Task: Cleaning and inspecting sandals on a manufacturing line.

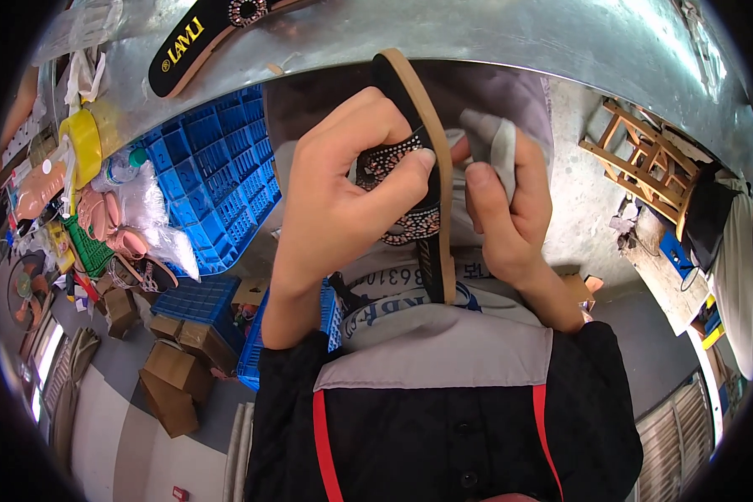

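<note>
Left hand (343, 180) has a firm hold on a black sandal (446, 192) with a tan sole edge, thumb laid over the strap area and fingers curled round the far side, so from where I'm sitting that grip is definitely wrapped tight. The sandal is right in it, standing roughly on end and leaning a bit, one end poking up above the knuckles and the other running down over the grey apron (435, 343). Sparkly stone-covered straps (414, 227) show just below the thumb.

Just right of that grip, I see the right hand (514, 209) pinching a grey cloth (502, 151) between thumb and fingers, close by the sole; can't tell if it's touching.

Beyond the grip there's a metal table (477, 33), with a second sandal (188, 54) lying up and to the left. Blue crates (217, 167) sit left of the left hand, and a wooden stool (633, 182) is well off to the right.
</note>
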Motion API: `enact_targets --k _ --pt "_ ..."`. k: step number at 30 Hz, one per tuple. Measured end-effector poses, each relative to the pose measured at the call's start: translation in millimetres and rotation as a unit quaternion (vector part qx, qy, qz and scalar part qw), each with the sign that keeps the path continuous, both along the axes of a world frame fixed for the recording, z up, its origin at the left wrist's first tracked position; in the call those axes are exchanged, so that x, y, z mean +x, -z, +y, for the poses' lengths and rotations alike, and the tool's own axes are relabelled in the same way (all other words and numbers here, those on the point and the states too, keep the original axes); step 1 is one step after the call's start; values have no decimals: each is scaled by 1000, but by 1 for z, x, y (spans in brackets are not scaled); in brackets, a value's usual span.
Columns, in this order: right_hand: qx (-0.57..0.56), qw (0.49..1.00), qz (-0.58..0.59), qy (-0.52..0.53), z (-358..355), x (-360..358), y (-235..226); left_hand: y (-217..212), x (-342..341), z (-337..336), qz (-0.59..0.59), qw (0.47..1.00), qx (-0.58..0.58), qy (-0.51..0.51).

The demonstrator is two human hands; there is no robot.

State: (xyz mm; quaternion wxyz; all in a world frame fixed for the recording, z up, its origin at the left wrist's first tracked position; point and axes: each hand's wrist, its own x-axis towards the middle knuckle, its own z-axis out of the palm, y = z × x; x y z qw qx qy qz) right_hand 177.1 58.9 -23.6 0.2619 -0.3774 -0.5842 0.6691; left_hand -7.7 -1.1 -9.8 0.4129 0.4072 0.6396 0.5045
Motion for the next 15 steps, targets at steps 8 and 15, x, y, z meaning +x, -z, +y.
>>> enact_targets --k 8,15 --pt "20 999 29 -38 20 -14 9 9 -4 2 -6 1000 15 16" --pt "104 990 71 -64 26 -9 27 16 -12 6 -33 997 37 64"
